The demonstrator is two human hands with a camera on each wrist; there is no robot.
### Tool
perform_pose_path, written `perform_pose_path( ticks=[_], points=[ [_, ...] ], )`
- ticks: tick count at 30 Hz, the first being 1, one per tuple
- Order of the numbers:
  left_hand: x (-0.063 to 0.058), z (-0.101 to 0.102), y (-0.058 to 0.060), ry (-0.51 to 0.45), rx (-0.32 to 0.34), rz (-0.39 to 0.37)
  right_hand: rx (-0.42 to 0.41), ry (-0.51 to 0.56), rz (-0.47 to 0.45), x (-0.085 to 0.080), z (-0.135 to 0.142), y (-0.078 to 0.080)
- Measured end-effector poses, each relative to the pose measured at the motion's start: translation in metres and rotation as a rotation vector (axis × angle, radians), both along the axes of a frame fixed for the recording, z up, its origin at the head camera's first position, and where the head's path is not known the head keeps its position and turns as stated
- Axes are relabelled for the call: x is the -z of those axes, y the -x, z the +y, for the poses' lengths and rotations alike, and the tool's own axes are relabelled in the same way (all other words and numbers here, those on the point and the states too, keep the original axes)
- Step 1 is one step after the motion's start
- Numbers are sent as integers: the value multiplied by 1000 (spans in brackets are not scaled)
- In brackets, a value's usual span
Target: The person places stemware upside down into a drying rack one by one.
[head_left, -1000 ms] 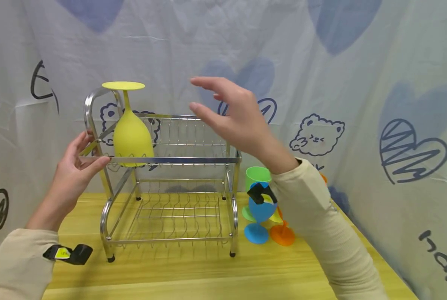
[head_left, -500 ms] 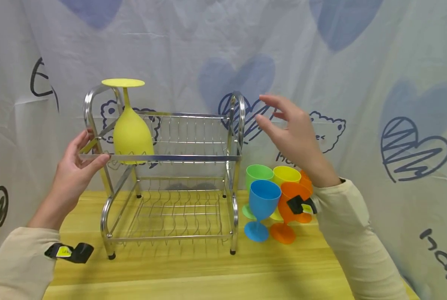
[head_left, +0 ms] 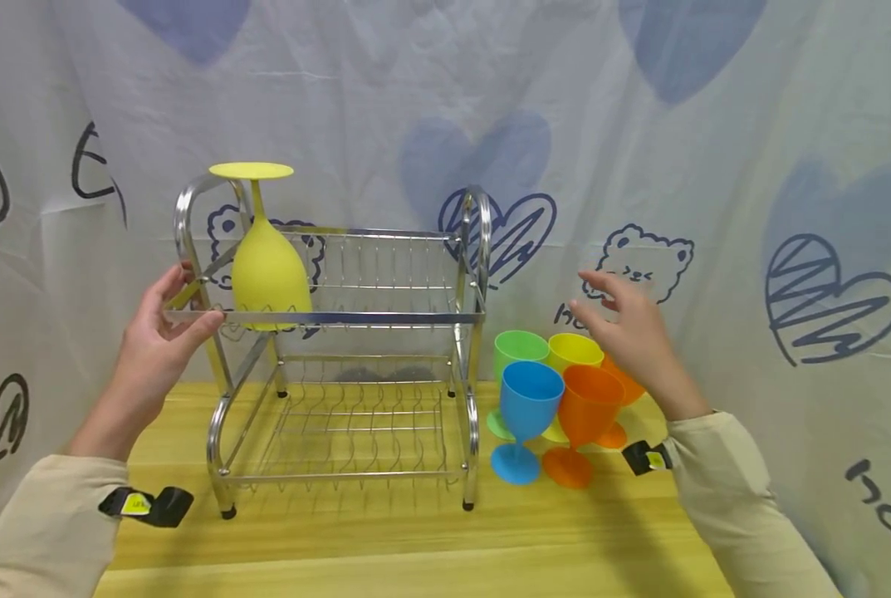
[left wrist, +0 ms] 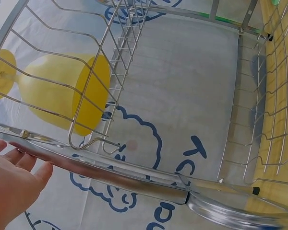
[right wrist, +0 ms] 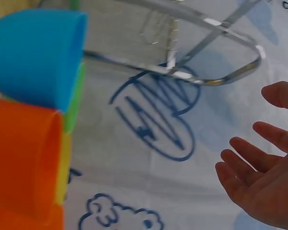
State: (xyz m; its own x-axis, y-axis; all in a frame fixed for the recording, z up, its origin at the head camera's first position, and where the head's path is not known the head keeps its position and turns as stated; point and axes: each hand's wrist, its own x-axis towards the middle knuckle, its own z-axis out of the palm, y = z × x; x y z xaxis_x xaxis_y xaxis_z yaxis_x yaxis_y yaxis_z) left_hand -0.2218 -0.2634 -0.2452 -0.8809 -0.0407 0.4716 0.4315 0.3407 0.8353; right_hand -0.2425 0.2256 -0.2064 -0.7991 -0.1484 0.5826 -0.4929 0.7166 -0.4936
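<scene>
On the wood-grain counter (head_left: 355, 544), a blue goblet (head_left: 532, 397) and an orange goblet (head_left: 589, 407) stand upright beside the two-tier metal dish rack (head_left: 385, 318). The grip of the left hand (head_left: 146, 345) is round the rack's upper left corner; that of the right hand (head_left: 633, 336), above the goblets, is relaxed. An upside-down yellow goblet (head_left: 269, 274) sits leftmost in the top tier. Farther back stands a green goblet (head_left: 518, 346), before a printed curtain (head_left: 355, 100).

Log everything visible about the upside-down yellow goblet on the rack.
The matte yellow plastic-looking goblet has a flat round foot, slim stem and deep bowl. It stands inverted, foot uppermost, near the left end of the silver metal rack's upper tier, open rim facing down. Only the rack appears to touch it.
</scene>
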Motion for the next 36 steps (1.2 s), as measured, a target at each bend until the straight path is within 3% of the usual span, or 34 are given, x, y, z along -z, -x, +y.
perform_pose_path(
  ticks=[7,15,21,28,33,36],
  points=[
    [1,-1,0,-2,-3,7,47,-33,-99,36,23,8],
    [0,2,-1,-10,-13,11,78,65,-211,66,48,9],
    [5,13,-10,-56,-106,39,129,116,-285,90,61,8],
    [17,22,-23,-165,-199,52,123,201,-357,111,65,7],
    [33,26,-35,-191,-188,51,69,282,-388,126,67,7],
    [45,30,-42,-154,-159,55,38,331,-423,136,67,7]
  ],
)
